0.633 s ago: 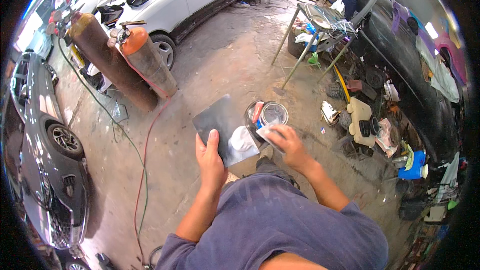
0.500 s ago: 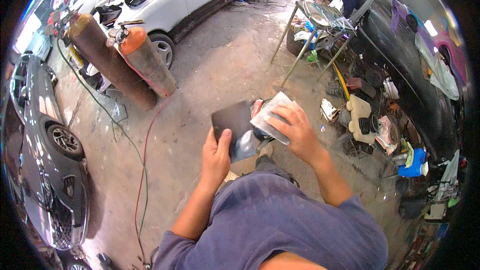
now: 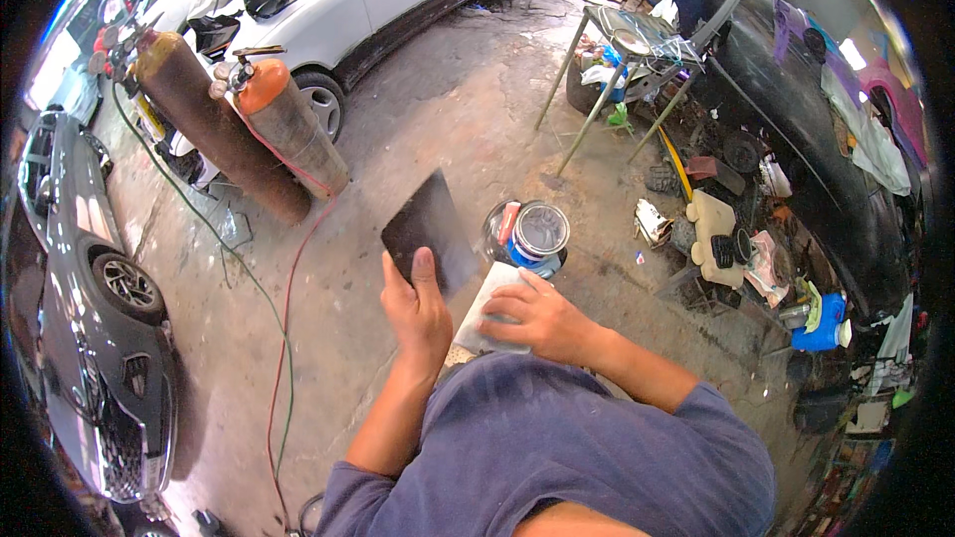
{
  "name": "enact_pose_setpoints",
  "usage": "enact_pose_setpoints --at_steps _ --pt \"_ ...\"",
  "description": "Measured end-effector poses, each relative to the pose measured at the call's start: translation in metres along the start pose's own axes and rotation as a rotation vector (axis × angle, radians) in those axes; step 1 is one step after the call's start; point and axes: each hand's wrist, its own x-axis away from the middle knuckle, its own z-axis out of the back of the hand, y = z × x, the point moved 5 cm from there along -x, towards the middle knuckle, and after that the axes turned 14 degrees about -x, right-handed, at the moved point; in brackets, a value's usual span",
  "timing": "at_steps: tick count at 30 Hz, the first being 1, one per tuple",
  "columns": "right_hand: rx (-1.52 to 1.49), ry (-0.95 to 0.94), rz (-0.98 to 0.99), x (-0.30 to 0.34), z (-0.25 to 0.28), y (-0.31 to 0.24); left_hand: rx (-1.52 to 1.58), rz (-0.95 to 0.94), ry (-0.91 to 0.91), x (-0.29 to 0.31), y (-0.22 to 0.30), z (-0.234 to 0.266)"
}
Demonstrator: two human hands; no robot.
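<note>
My left hand [image 3: 416, 306] is closed on the edge of a thin dark rectangular panel [image 3: 430, 224], thumb on the near face, holding it tilted in front of me. Close to my body, my right hand [image 3: 542, 316] grips a pale grey-white flat rectangular piece [image 3: 484, 310]; its material I cannot make out. Beyond the right hand, a round can [image 3: 543, 229] with a grey top and a blue side stands low down. Beside it lies a small red tube [image 3: 509, 221]. The panel and the pale piece are apart.
Two gas cylinders, one brown [image 3: 214, 124] and one orange-topped [image 3: 293, 119], stand at left with red and green hoses [image 3: 287, 318] trailing over the floor. Cars are at far left and back. A metal-legged chair [image 3: 637, 55] and scattered parts, including a blue jug [image 3: 821, 323], fill the right.
My right hand has drawn down and left toward my body with the pale piece, uncovering the can. My left hand has moved slightly left and turned the panel more steeply.
</note>
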Motion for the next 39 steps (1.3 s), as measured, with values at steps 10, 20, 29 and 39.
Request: enact_pose_setpoints --at_steps 10,20,29,39 --pt "-0.37 0.341 0.147 -0.021 0.03 -0.023 0.648 0.527 -0.051 0.014 -0.058 -0.014" --pt "-0.597 0.263 -0.503 0.037 -0.069 0.095 0.683 0.505 -0.015 0.013 -0.075 0.029" --pt "-2.322 1.027 -0.441 -0.053 -0.064 0.145 0.568 0.681 -0.193 0.027 -0.114 0.005" --pt "-2.357 0.557 -0.765 -0.138 -0.131 0.181 0.535 0.806 -0.14 -0.023 -0.157 -0.015"
